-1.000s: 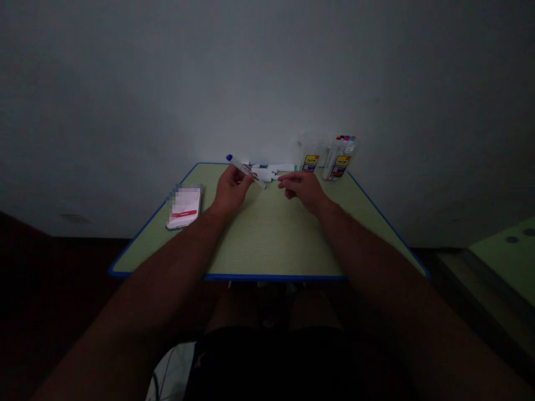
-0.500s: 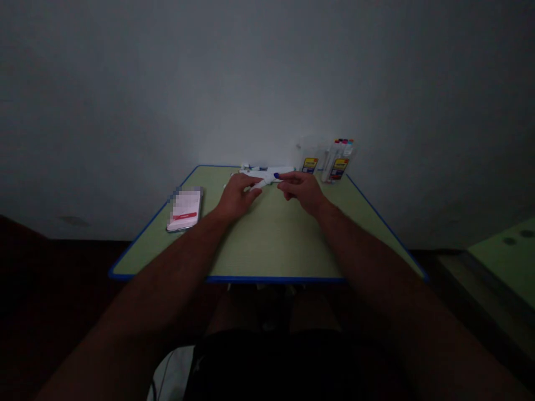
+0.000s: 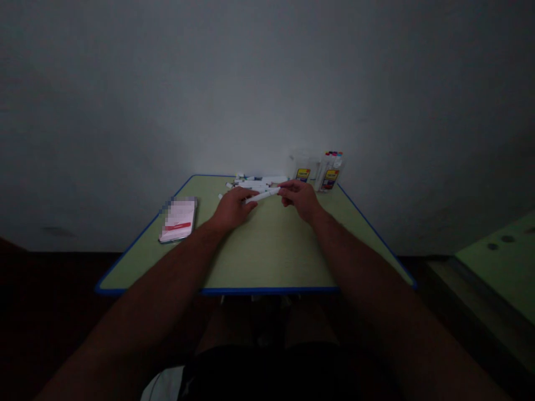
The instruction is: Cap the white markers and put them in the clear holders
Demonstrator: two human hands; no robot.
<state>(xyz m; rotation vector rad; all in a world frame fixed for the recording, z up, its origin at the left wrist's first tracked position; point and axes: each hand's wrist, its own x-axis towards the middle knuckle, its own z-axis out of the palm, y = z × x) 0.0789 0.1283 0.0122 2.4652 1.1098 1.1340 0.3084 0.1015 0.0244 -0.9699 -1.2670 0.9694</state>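
Note:
A white marker [image 3: 263, 195] lies slantwise between my two hands above the table. My left hand [image 3: 235, 208] is closed on its left end, thumb below and fingers above. At the marker's right end, the fingertips of my right hand [image 3: 299, 197] are pinched together on it. Several white markers [image 3: 251, 183] lie in a loose pile just behind, partly covered by my hands.
The green table [image 3: 271, 256] has a blue edge and stands against a grey wall. A phone [image 3: 178, 219] lies at its left. At the back right stand a clear case [image 3: 302, 167] and another case holding markers [image 3: 330, 172].
The blue tip that showed at my right fingertips is no longer visible, and those fingers now close on the marker's end. The whole view has shifted slightly, with the table lower in it.

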